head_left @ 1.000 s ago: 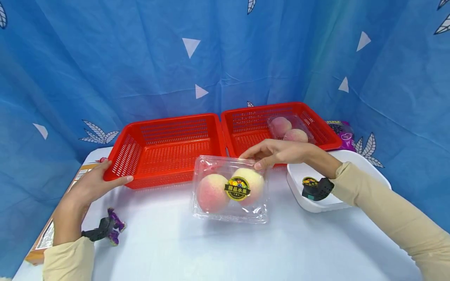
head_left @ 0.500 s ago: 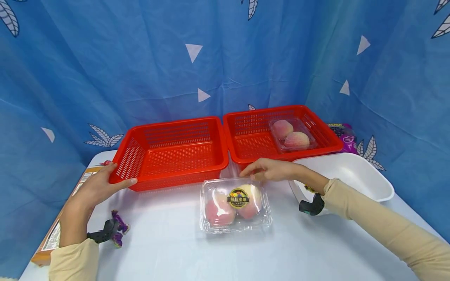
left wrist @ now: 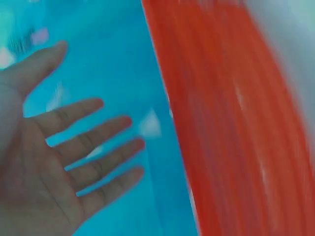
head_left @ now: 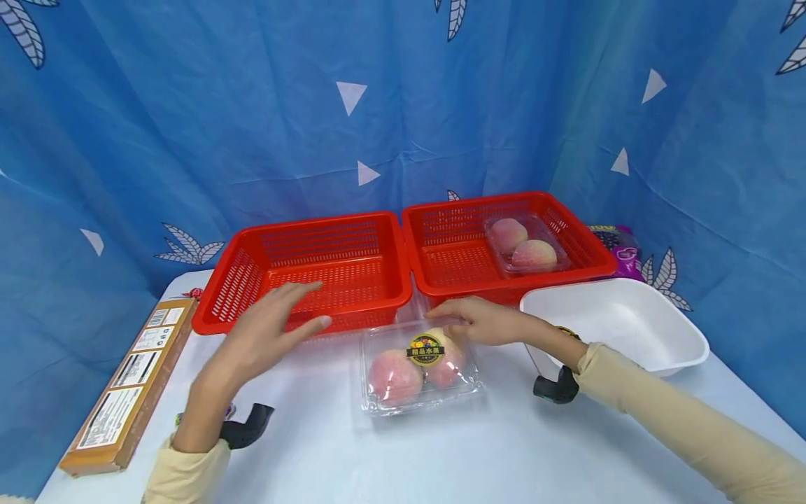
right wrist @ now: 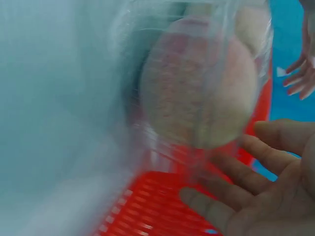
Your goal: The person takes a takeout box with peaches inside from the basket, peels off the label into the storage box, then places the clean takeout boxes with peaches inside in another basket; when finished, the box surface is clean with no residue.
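A clear plastic box (head_left: 423,364) with two pink-and-yellow peaches (head_left: 394,376) and a black-and-yellow fruit label is in the middle of the table. The right hand (head_left: 481,320) is at its far right corner, seeming to touch it. In the right wrist view that hand's fingers are extended and spread along the box; the exact contact is blurred. The left hand (head_left: 267,329) is in the air before the left red basket (head_left: 327,273), holding nothing. Its fingers look straight and apart in the left wrist view.
A second peach box (head_left: 527,245) lies in the right red basket (head_left: 443,280). A white tub (head_left: 676,332) stands at right, a purple bag (head_left: 623,255) behind it. The long brown carton (head_left: 129,385) lies along the left edge; a blue curtain (head_left: 403,91) hangs behind.
The peach box, tilted up by the right hand a second ago, has come down toward the table. The left hand has left the left basket's rim and moved right.
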### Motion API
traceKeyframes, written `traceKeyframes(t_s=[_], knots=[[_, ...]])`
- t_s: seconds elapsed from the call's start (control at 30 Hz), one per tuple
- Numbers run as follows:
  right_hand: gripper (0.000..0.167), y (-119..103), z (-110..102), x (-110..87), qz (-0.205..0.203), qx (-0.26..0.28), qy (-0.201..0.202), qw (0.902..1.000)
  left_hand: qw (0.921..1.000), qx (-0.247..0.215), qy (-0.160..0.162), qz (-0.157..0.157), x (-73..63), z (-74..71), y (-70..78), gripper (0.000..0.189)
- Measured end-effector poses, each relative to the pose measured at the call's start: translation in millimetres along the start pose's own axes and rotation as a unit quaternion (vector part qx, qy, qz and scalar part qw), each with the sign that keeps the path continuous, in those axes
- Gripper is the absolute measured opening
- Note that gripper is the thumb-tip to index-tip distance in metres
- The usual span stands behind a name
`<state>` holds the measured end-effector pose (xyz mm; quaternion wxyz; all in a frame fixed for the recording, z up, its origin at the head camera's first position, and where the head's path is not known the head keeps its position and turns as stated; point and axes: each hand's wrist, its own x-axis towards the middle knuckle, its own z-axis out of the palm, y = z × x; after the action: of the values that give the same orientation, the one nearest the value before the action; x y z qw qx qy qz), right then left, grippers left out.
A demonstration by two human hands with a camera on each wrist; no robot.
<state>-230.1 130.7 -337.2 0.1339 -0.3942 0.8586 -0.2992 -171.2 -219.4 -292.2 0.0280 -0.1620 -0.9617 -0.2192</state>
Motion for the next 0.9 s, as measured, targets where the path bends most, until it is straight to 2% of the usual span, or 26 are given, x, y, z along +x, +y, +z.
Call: traceKeyframes(t_s=[0.13, 0.2, 0.27, 0.37, 0.5, 0.67, 0.8, 0.9], knots=[[0.047, -15.0, -0.9, -10.8, 0.003, -0.083, 0.015, 0.9964, 0.9949, -0.035, -0.039, 0.087, 4.2, 37.0, 34.2, 0.062], [0.048, -21.0, -0.7, -16.2, 0.009, -0.115, 0.017, 0.9931, 0.9902, -0.032, -0.062, 0.121, 6.4, 55.0, 41.9, 0.063], [0.045, -25.0, 0.8, -20.3, 0.009, -0.137, 0.015, 0.9904, 0.9872, -0.023, -0.075, 0.139, 8.0, 69.9, 42.8, 0.068], [0.039, -26.9, 5.1, -22.5, -0.002, -0.151, 0.021, 0.9884, 0.9877, -0.019, -0.084, 0.13, 9.5, 84.0, 36.9, 0.076], [0.027, -25.8, 13.1, -18.0, -0.042, -0.163, 0.052, 0.9843, 0.9906, -0.021, -0.091, 0.1, 10.6, 89.6, 29.1, 0.083], [0.011, -21.9, 23.3, -13.0, -0.105, -0.201, 0.109, 0.9679, 0.9916, -0.018, -0.094, 0.086, 11.6, 89.8, 27.5, 0.085], [0.013, -23.5, 29.8, -10.9, -0.088, -0.227, 0.139, 0.9599, 0.9916, -0.017, -0.091, 0.09, 12.3, 90.6, 27.4, 0.085], [0.014, -26.6, 34.4, -8.1, -0.059, -0.21, 0.142, 0.9656, 0.9916, -0.016, -0.091, 0.09, 12.6, 91.0, 28.1, 0.086]])
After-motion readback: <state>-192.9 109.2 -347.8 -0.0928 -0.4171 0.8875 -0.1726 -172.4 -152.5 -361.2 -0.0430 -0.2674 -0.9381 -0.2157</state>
